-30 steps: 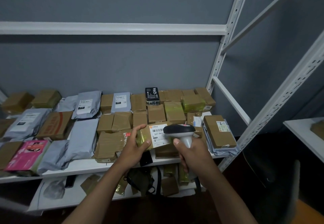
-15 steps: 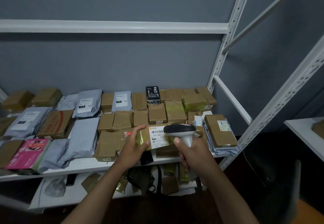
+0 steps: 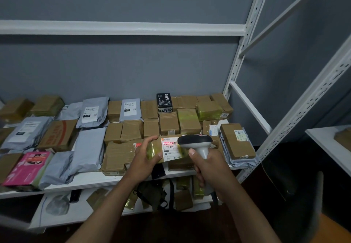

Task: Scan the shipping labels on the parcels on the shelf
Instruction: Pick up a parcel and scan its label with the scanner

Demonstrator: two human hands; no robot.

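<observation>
My left hand grips the left end of a small taped brown parcel, held just above the front of the white shelf. Its white shipping label faces up, and a red scan line glows across the barcode at the label's top. My right hand is closed around the handle of a grey and black barcode scanner, whose head hangs right of the label and hides that parcel's right end. Many brown boxes and grey mailer bags cover the shelf.
A pink box lies front left and a black printed box stands at the back. A labelled brown parcel rests on grey bags at the right end. White uprights frame the rack. A lower shelf holds a dark bag and packets.
A red scan line now shows on the label's barcode; it was absent before. Parcel and scanner have stayed almost in place.
</observation>
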